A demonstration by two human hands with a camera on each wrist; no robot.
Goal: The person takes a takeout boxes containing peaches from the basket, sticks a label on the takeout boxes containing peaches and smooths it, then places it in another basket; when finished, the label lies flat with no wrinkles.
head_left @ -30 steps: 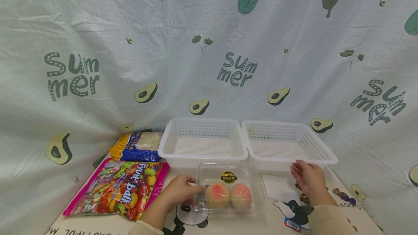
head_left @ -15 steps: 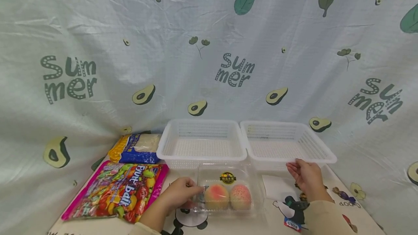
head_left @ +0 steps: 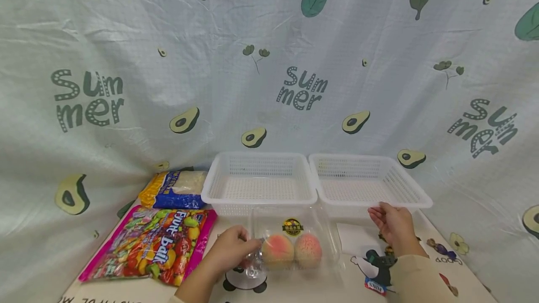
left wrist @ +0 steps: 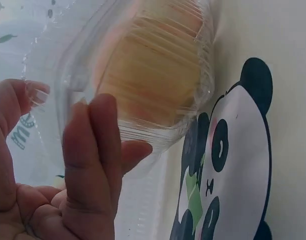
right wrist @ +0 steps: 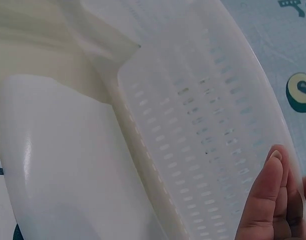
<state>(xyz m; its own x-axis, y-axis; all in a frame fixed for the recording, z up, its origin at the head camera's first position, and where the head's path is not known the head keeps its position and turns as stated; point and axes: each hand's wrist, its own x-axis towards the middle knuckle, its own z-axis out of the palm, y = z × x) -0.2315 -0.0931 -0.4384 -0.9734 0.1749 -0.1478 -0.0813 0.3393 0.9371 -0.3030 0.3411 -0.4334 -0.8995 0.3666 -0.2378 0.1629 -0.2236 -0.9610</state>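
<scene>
A clear plastic fruit box (head_left: 328,237) holding two peaches (head_left: 278,249) is at the front middle in the head view, with a round black-and-gold label on its lid. My left hand (head_left: 233,249) grips its left edge between thumb and fingers. In the left wrist view, the fingers (left wrist: 88,150) lie against the box's side, and the thumb is on the other side of its edge. My right hand (head_left: 396,226) pinches the front rim of the right white basket (head_left: 375,200). In the right wrist view its fingertips (right wrist: 273,165) are against the basket's outer wall.
Left of that basket stands a second white basket (head_left: 261,202). A pink-edged candy bag (head_left: 147,247) and a yellow-and-blue package (head_left: 177,190) lie at the left. Paper-like white sheet (head_left: 358,237) lies before the right basket, near a small blue-and-red packet (head_left: 375,286). A printed curtain (head_left: 269,60) hangs behind.
The fruit box has shifted slightly up and left in the head view, its near left corner now showing glints beside my left hand. My right hand stays at the basket rim.
</scene>
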